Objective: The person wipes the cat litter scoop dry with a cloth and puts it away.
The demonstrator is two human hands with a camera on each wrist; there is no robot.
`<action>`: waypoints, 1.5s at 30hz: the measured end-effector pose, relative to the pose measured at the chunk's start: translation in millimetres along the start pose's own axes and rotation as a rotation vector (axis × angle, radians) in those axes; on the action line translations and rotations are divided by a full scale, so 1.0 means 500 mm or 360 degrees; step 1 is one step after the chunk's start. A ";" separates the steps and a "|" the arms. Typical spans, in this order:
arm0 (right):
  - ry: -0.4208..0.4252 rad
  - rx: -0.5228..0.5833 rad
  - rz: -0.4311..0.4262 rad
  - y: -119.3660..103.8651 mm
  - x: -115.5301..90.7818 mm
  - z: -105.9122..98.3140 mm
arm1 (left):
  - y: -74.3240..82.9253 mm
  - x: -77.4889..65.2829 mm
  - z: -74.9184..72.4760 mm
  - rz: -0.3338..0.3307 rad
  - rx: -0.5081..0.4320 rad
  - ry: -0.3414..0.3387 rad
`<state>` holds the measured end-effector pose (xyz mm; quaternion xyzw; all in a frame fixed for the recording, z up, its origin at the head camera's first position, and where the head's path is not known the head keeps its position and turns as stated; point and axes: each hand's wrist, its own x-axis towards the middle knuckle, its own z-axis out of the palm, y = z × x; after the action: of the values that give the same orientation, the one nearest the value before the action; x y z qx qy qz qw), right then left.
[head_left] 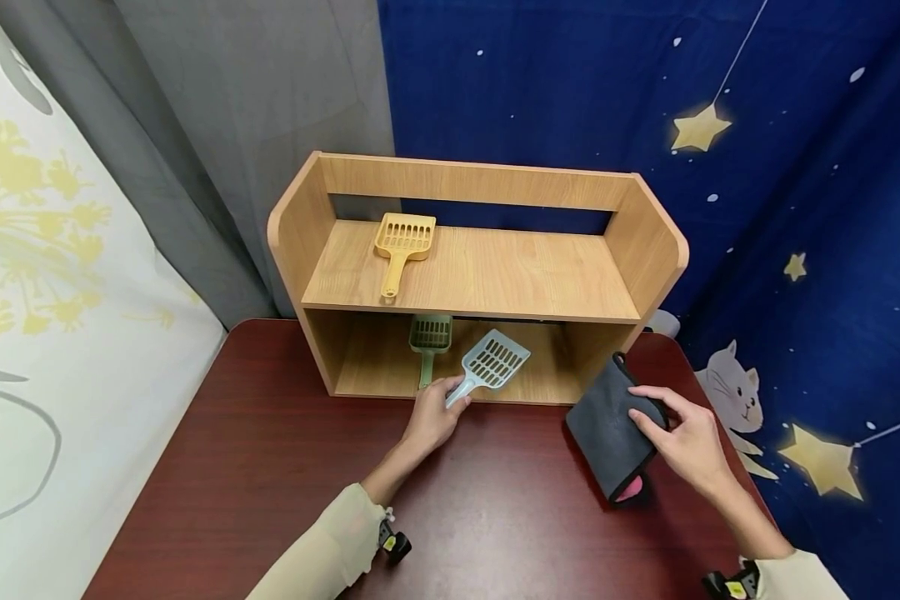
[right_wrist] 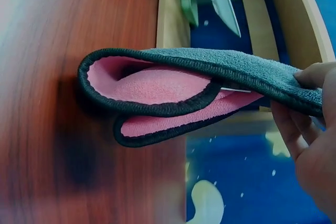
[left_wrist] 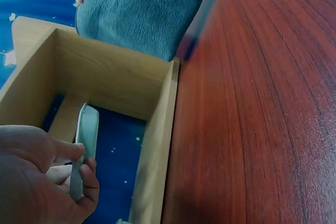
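My left hand point(head_left: 431, 417) grips the handle of a pale blue slotted litter scoop point(head_left: 495, 360), its head raised in front of the lower shelf. Seen edge-on in the left wrist view, the scoop point(left_wrist: 89, 127) is pinched between thumb and fingers. On the right, my right hand point(head_left: 690, 442) pinches the upper edge of a folded grey cloth point(head_left: 607, 425) with black trim. Pink lining point(right_wrist: 163, 85) shows inside its folds in the right wrist view. A green litter scoop point(head_left: 431, 333) lies on the lower shelf, just behind the left hand.
A two-level wooden shelf point(head_left: 480, 275) stands at the back of the dark red table point(head_left: 285, 492). On its upper level lies a yellow litter scoop point(head_left: 407, 237). Behind hang a grey curtain point(head_left: 270, 92) and a blue star-printed curtain point(head_left: 540, 92).
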<state>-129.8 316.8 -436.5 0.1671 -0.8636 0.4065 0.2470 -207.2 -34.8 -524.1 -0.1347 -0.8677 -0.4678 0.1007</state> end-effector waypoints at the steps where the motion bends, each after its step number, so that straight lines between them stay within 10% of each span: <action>1: 0.0006 -0.0004 0.0009 0.004 -0.001 -0.003 | -0.003 0.003 0.003 -0.0007 -0.0016 0.0004; 9: 0.0009 -0.0083 0.0062 0.037 -0.010 -0.037 | -0.051 0.023 0.044 0.0002 -0.0041 0.0050; 20: 0.0008 -0.0082 0.0095 0.078 -0.011 -0.060 | -0.056 0.055 0.072 -0.0241 -0.0148 -0.0063; 45: -0.0303 0.0388 0.0259 0.154 -0.082 0.084 | -0.101 0.117 0.160 -0.0310 -0.0018 0.0131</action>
<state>-146.0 334.8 -530.5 0.1633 -0.8381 0.5091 0.1083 -282.7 13.9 -589.8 -0.0308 -0.8691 -0.4854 0.0896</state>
